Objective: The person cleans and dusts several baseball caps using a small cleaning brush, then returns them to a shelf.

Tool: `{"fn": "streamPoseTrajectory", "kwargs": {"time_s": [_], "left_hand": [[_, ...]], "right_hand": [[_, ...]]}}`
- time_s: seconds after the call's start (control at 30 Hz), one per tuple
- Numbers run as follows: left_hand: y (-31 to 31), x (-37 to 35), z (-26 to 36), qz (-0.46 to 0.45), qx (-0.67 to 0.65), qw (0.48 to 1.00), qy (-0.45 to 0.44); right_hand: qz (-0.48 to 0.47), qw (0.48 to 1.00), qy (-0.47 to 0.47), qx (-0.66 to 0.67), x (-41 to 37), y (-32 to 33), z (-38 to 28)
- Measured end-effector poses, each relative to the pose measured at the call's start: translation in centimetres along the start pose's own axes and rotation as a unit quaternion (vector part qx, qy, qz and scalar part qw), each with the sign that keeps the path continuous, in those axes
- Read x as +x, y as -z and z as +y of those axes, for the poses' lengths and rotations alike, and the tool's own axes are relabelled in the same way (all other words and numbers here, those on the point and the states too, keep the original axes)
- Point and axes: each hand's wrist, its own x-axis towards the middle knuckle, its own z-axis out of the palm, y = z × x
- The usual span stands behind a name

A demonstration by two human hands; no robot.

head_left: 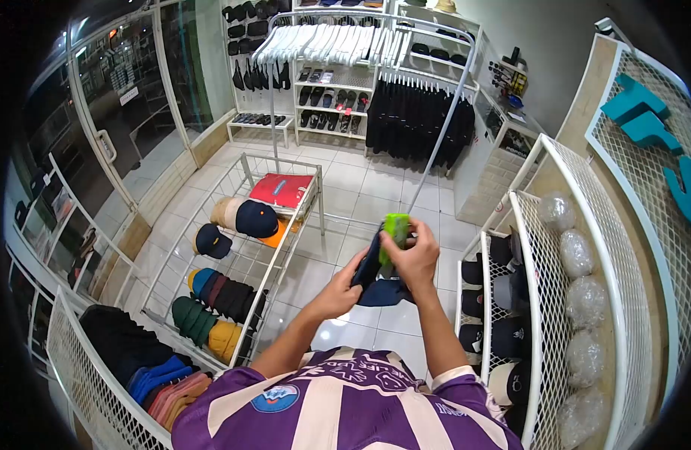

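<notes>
In front of my chest my left hand (pixel 338 295) grips a dark navy cap (pixel 383 292) by its left side, thumb up along the fabric. My right hand (pixel 414 259) is closed on a bright green, block-shaped thing (pixel 396 225) and holds it against the upper part of the cap. What kind of thing the green block is, I cannot make out. The cap hangs tilted between both hands, its inner side partly hidden by my right hand.
A white wire display table (pixel 244 161) at left bears several caps (pixel 257 218) and a red folded packet (pixel 280 190). Folded clothes (pixel 165 375) lie at lower left. Right stands a mesh shelf (pixel 570 180) with caps. White hangers (pixel 323 43) hang on a rail ahead.
</notes>
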Motion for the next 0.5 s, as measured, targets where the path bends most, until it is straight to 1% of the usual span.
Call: {"fn": "streamPoseTrajectory", "kwargs": {"time_s": [0.03, 0.07, 0.1, 0.17, 0.2, 0.23, 0.3, 0.33, 0.37, 0.4, 0.5], "left_hand": [[0.4, -0.1, 0.6, -0.025, -0.025, 0.999, 0.022], [0.5, -0.3, 0.9, -0.05, -0.051, 0.996, 0.044], [0.3, -0.6, 0.8, -0.048, -0.054, 0.996, 0.045], [0.5, -0.8, 0.8, -0.029, 0.009, 0.999, 0.034], [0.4, -1.2, 1.1, -0.013, 0.014, 0.999, 0.026], [0.7, -1.6, 1.0, -0.011, 0.014, 0.999, 0.028], [1.5, -2.2, 0.3, -0.052, -0.003, 0.998, 0.018], [1.6, -2.4, -0.1, -0.049, -0.005, 0.999, 0.019], [1.6, -2.8, -0.6, -0.031, -0.01, 0.999, 0.032], [1.7, -3.0, -0.9, -0.014, -0.014, 0.999, 0.044], [1.6, -3.1, -1.4, -0.021, -0.034, 0.997, 0.067]], "right_hand": [[0.024, 0.999, -0.036, -0.025, 0.3, -0.1, 0.6], [0.081, 0.993, 0.019, -0.083, 0.3, -0.6, 0.8], [0.078, 0.993, 0.02, -0.085, -0.2, -0.8, 0.4], [0.089, 0.988, 0.075, -0.097, -0.8, -1.5, -0.8], [0.042, 0.997, 0.051, -0.036, -1.3, -1.8, -0.9], [0.04, 0.997, 0.051, -0.036, -1.3, -1.9, -0.6], [0.054, 0.996, 0.017, -0.063, -0.4, -1.9, 1.1], [0.08, 0.994, 0.007, -0.073, 0.3, -1.9, 1.8], [0.083, 0.993, 0.005, -0.085, 0.5, -1.7, 2.3], [0.056, 0.996, -0.003, -0.067, 0.1, -1.6, 1.6], [-0.033, 0.999, 0.008, 0.024, -1.7, -2.6, -0.3]]}}
